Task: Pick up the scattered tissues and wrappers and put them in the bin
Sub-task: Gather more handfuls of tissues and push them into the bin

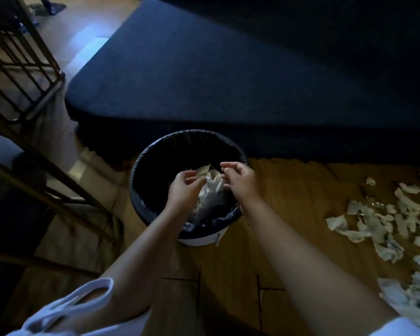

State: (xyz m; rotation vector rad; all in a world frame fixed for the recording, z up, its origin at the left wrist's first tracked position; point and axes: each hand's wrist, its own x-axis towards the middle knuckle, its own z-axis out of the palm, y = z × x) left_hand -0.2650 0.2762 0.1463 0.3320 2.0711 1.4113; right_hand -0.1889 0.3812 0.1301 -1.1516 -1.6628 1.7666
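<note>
A dark blue mattress [228, 69] fills the view from 10 to 2 o'clock, and against its near edge at centre stands the black-lined bin [137, 175] on the wooden floor [289, 202], with scattered tissues [386, 226] strewn from 3 to 5 o'clock. Inside the bin a white tissue wad [210, 192] lies with its long axis running 12 to 6. My left hand [183, 187] curls its fingertips against the wad's top, though I cannot tell if it pinches, while my right hand [240, 180] hangs loosely curled just beside it, holding nothing.
</note>
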